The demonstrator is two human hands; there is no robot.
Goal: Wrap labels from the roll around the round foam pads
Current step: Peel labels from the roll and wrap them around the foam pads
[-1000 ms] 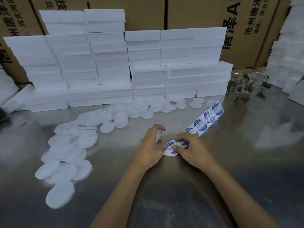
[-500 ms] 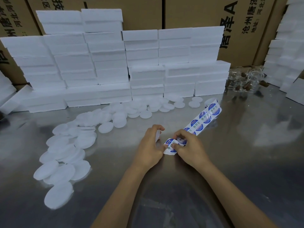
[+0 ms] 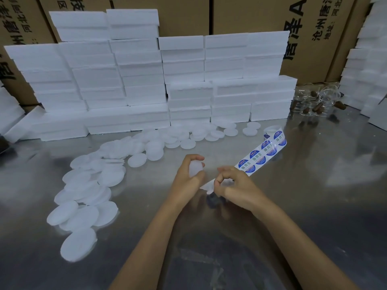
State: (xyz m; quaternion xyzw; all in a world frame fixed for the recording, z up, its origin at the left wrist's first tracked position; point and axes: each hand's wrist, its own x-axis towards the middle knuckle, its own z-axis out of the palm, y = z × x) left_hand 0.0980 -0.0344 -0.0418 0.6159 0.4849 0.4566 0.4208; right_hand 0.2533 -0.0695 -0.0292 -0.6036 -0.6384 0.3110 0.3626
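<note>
My left hand (image 3: 187, 181) grips a round white foam pad (image 3: 195, 168) between thumb and fingers, held upright just above the steel table. My right hand (image 3: 234, 187) is beside it on the right, fingers curled, pinching the near end of the label strip (image 3: 258, 156). That strip of blue and white round labels runs up and to the right to the small roll (image 3: 272, 129). A dark blurred label shape shows below my right fingers; how it is held I cannot tell. Several loose round foam pads (image 3: 83, 206) lie scattered on the left.
Stacks of white foam blocks (image 3: 188, 91) line the back of the steel table (image 3: 314, 206), with cardboard boxes behind them. A clear bag of brown pieces (image 3: 316, 101) lies at the back right. More foam stacks (image 3: 368, 70) stand at the right edge.
My left hand has lifted and turned the foam pad so its face shows. My right hand has pulled the strip's end nearer, and the free end now hangs below its fingers.
</note>
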